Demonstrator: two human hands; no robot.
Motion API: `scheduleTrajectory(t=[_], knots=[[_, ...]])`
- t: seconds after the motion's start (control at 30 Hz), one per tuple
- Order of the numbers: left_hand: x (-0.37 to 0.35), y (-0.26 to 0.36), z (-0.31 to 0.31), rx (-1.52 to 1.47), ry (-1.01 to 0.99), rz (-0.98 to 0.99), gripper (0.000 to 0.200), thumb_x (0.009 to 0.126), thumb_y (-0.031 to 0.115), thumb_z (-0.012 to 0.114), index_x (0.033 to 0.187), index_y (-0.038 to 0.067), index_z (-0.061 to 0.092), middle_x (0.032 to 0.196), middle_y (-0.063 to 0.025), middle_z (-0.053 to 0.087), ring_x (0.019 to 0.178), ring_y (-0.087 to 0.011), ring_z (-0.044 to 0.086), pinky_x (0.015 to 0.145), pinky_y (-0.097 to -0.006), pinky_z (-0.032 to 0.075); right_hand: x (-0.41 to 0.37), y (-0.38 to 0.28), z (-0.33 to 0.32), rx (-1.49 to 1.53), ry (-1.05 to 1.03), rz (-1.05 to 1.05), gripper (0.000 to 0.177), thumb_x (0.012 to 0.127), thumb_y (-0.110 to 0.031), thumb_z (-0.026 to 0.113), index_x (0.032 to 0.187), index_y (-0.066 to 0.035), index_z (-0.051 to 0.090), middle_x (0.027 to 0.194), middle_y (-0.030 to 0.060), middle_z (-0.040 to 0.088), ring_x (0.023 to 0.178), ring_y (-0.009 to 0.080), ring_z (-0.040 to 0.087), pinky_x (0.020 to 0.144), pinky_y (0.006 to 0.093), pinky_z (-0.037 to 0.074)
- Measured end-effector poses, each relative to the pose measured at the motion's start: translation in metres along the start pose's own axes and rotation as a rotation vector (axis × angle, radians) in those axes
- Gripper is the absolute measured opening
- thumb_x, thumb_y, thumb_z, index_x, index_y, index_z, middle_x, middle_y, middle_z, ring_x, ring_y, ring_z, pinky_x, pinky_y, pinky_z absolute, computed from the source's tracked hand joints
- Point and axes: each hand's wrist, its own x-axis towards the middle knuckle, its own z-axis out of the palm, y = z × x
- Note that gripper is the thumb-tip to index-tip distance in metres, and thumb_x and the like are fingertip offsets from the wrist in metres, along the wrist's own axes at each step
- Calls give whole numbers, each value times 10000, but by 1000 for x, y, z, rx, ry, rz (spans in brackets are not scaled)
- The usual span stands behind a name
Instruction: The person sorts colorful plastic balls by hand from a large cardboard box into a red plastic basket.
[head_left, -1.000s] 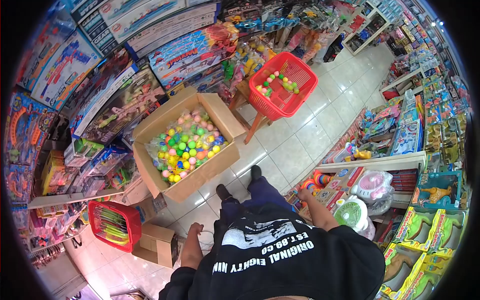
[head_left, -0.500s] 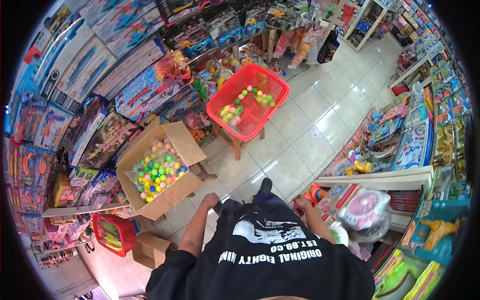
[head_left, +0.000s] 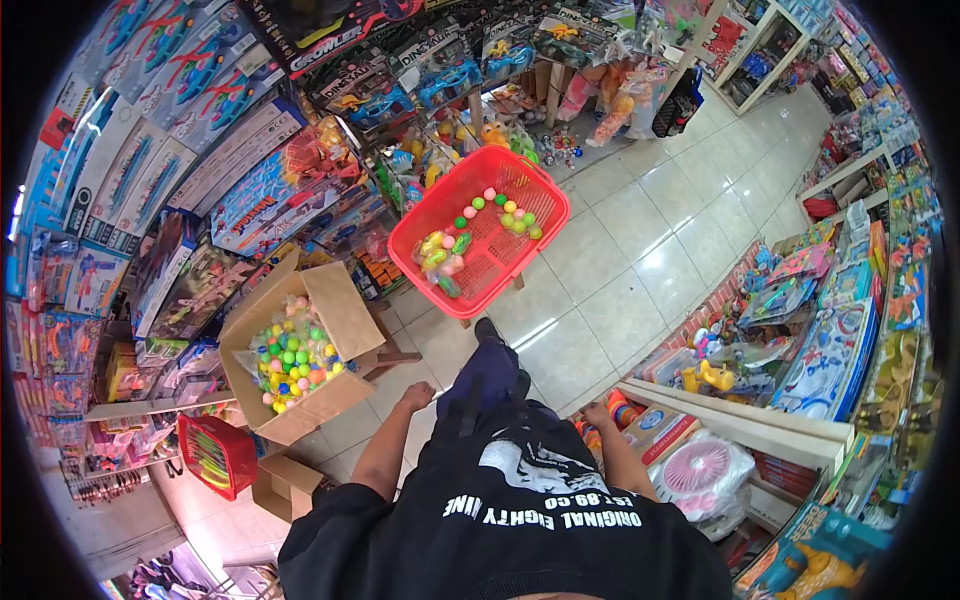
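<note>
My left hand [head_left: 417, 397] hangs beside my left leg, over the tiled floor, to the right of a cardboard box [head_left: 330, 404] full of colourful balls [head_left: 292, 355]. Its fingers are curled and too small to make out. My right hand [head_left: 597, 414] is low on my other side, close to the shelf with orange striped toys; its fingers are also unclear. Ahead, a red plastic basket [head_left: 545, 245] stands on a wooden stool. It holds several loose balls [head_left: 519, 222] and bagged ones [head_left: 440, 250].
Shelves of boxed toys [head_left: 240, 205] line the left side. A small red basket [head_left: 235, 462] and an open carton [head_left: 285, 487] are at lower left. A pink fan [head_left: 697, 466] is on the right shelf. Tiled floor [head_left: 640, 240] runs ahead between the shelves.
I have stepped forward, one leg now reaching toward the red basket. The basket and the ball box appear nearer. Both hands still hang at my sides.
</note>
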Motion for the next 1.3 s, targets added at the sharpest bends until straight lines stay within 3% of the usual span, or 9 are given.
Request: scheduleTrajectory(t=[0.27, 0.33, 0.47, 0.5, 0.53, 0.7, 0.87, 1.07, 1.3], knots=[[45, -12, -6, -168, -221, -366, 470, 886, 415, 505, 923, -14, 694, 924, -193, 715, 858, -327, 699, 803, -418, 550, 23, -85, -73, -18, 16, -74, 243, 885, -232, 623, 953, -3, 666, 751, 111, 687, 584, 209, 670, 488, 351, 516], [57, 7, -19, -102, 41, -231, 521, 921, 444, 487, 1044, -29, 666, 1151, -261, 636, 1128, -404, 585, 984, -471, 449, 51, -99, -92, 13, 106, -211, 212, 866, -188, 575, 911, -7, 675, 728, 114, 678, 586, 208, 667, 509, 350, 522], [70, 70, -62, -833, 658, -88, 437, 1012, 380, 441, 1010, -26, 604, 888, -181, 648, 832, -277, 619, 767, -383, 481, 82, -186, -135, -87, 553, -549, 248, 865, -222, 599, 819, 19, 640, 717, 150, 670, 680, 226, 680, 634, 344, 523], [70, 86, -78, -943, 800, -63, 419, 1015, 369, 448, 1010, -27, 584, 861, -156, 623, 812, -245, 602, 761, -360, 478, 47, -238, -144, -62, 711, -647, 280, 881, -236, 594, 817, 34, 627, 764, 235, 660, 766, 403, 667, 689, 460, 510], [65, 106, -102, -1051, 948, -35, 403, 1019, 359, 455, 1010, -29, 564, 833, -131, 598, 791, -212, 585, 754, -338, 475, 16, -290, -152, 29, 781, -658, 217, 894, -165, 591, 846, 45, 618, 766, 209, 646, 716, 366, 648, 651, 422, 496], [19, 204, -207, -604, 1546, 249, 241, 985, 234, 516, 1011, -3, 545, 993, -123, 548, 934, -220, 536, 846, -339, 433, -62, -461, -168, 109, 708, -1195, 87, 887, -64, 589, 922, 8, 623, 837, 147, 603, 768, 271, 606, 700, 356, 477], [45, 259, -252, -324, 1181, 411, 238, 897, 183, 607, 1039, -8, 584, 1112, -208, 563, 1039, -384, 548, 907, -451, 427, -24, -550, -139, -114, 261, -1367, 131, 861, -69, 612, 969, -3, 644, 947, 159, 638, 874, 341, 610, 795, 410, 482], [137, 280, -251, -124, 740, 258, 300, 927, 187, 542, 1172, 21, 586, 1242, -160, 565, 1152, -366, 544, 1000, -472, 414, 58, -587, -85, -315, 57, -1404, 254, 842, -93, 621, 1081, -13, 646, 1069, 173, 642, 1058, 373, 584, 922, 442, 471], [201, 265, -218, 30, 735, 151, 483, 935, 167, 489, 1402, 54, 446, 1396, -132, 474, 1228, -352, 497, 1084, -438, 378, 113, -582, -55, -654, -15, -1373, 456, 832, -87, 601, 1282, -30, 557, 1326, 164, 539, 1236, 364, 500, 1049, 424, 414]])
